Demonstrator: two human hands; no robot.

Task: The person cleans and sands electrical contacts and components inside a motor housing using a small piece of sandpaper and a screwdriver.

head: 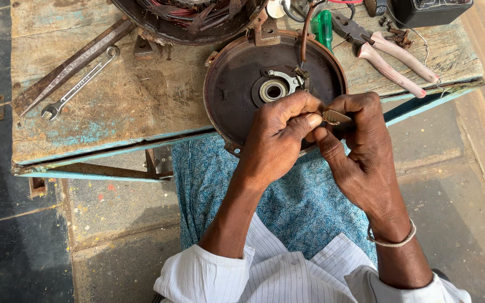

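Both hands pinch a small brass-coloured metal piece (332,116): left hand (279,140) and right hand (360,146) closed on it, its long axis running left-right between them, just above the round rusty metal end plate (237,73).

On my worn wooden bench (130,106) I see a spanner (79,84) beside a flat metal bar (71,64), pink-handled pliers (391,56), a green-handled screwdriver (325,28) and a wound stator (189,15).

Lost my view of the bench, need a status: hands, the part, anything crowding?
Left hand and right hand both pinching a small metal piece. Held over the round motor end plate. Pliers lie clear, off to the right.
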